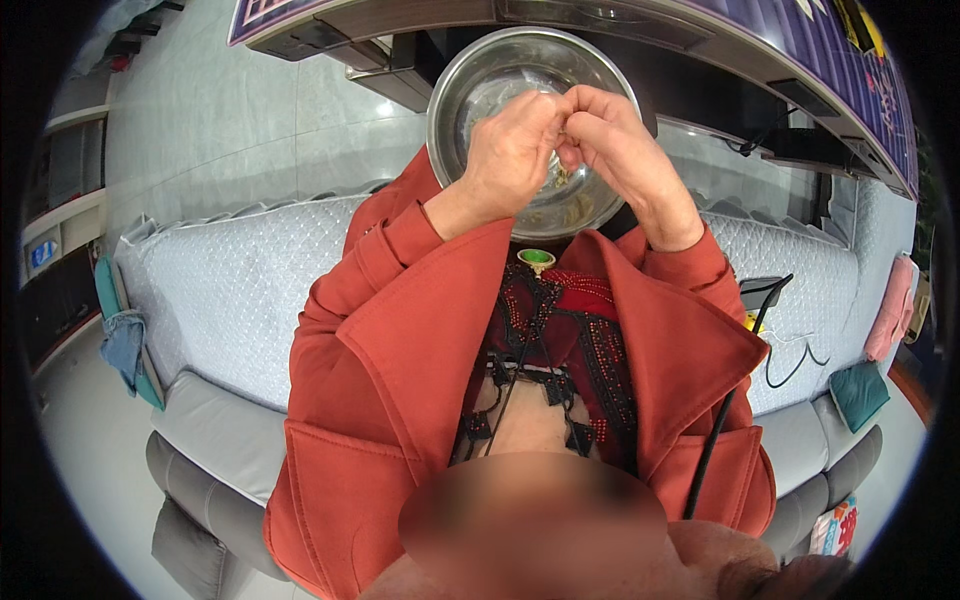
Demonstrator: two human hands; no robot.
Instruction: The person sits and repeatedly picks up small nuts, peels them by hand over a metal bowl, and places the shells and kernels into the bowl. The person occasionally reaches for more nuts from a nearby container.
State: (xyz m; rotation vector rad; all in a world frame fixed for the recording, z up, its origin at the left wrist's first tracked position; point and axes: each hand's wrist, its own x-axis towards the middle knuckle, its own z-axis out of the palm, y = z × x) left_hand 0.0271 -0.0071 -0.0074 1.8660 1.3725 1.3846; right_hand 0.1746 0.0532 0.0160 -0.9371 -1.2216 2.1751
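Observation:
My left hand and my right hand meet over a round stainless steel basin. Their fingertips are pinched together on a small thing, mostly hidden by the fingers, so I cannot tell what it is. Below the hands, a few small yellowish-brown bits show in the basin. The bottom of the basin is shiny and partly covered from sight by both hands. Both wrists come out of the red coat sleeves.
A low table with a purple patterned cover stands beyond the basin. Around me is a sofa with a pale quilted cover. At right, a black cable runs past my coat. A green pendant hangs near the basin's rim.

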